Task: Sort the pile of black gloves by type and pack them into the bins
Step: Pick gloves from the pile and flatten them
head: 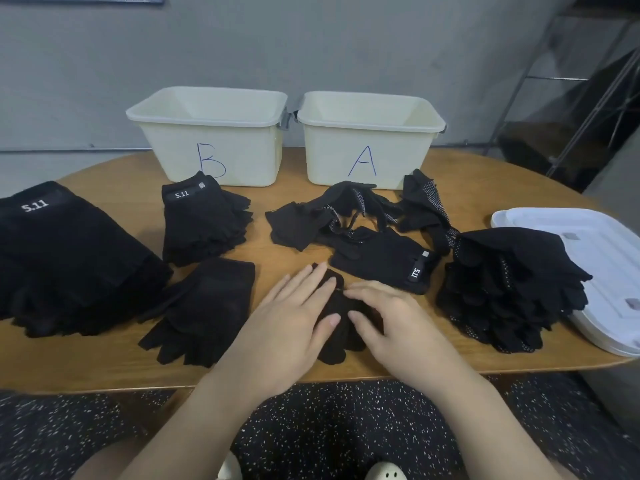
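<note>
Glove [337,308] lies flat on the table [277,251] under both my hands: left hand [287,323] presses it with straight fingers, right hand [391,320] rests on it, fingers relaxed.

Soft, even indoor light with faint shadows under the bins [287,133], black gloves [204,223] losing detail, slight overall softness, and wide-angle bending of the table [104,358] edge toward the corners.

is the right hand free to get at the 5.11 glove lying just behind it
Probably yes. The right hand rests with loosely bent fingers on the glove at the table edge, gripping nothing firmly, and the 5.11 glove lies uncovered just beyond it with bare table beside it.
</note>
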The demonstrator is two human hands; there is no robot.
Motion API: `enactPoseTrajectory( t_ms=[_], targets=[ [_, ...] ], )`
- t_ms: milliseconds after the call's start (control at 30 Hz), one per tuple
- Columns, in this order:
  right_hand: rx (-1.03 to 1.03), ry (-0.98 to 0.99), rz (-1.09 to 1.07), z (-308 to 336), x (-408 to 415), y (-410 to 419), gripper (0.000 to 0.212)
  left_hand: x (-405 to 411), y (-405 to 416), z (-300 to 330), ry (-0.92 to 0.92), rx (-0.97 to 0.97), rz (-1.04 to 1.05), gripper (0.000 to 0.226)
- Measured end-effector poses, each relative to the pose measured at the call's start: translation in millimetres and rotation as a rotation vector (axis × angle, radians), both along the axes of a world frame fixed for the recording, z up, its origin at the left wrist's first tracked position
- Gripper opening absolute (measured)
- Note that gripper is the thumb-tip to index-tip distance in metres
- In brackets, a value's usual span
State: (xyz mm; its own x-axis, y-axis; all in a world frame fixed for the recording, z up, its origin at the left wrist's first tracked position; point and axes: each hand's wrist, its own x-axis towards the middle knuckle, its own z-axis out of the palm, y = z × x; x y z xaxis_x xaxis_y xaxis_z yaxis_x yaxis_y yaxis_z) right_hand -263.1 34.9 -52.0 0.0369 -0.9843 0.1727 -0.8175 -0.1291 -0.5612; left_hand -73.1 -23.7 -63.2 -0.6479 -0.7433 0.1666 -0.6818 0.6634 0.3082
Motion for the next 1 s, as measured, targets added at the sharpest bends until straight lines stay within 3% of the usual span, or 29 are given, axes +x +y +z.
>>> enactPoseTrajectory(
  t_ms=[233,433,500,667,833,1000],
  targets=[
    [0.042,0.021,-0.022,-2,0,-3,0.031,6,-5,-3,-0.128,0.063,-0.013,0.069],
    [0.002,0.064,-0.121,2,3,-5,0.017,7,-1,12,0.027,-0.003,0.201,0.062],
    [-0.015,0.102,-0.154,5,7,-6,0.020,6,-2,11,0.076,-0.020,0.274,0.055],
    [-0.016,0.080,-0.144,5,10,-10,0.032,3,-3,18,0.106,0.145,0.381,0.031],
    [-0.059,-0.075,-0.009,5,11,-11,0.078,2,-4,20,0.341,0.272,0.298,0.026],
    [-0.041,-0.385,-0.028,8,-2,-7,0.071,-4,3,34,0.643,0.517,0.148,0.012]
  ],
)
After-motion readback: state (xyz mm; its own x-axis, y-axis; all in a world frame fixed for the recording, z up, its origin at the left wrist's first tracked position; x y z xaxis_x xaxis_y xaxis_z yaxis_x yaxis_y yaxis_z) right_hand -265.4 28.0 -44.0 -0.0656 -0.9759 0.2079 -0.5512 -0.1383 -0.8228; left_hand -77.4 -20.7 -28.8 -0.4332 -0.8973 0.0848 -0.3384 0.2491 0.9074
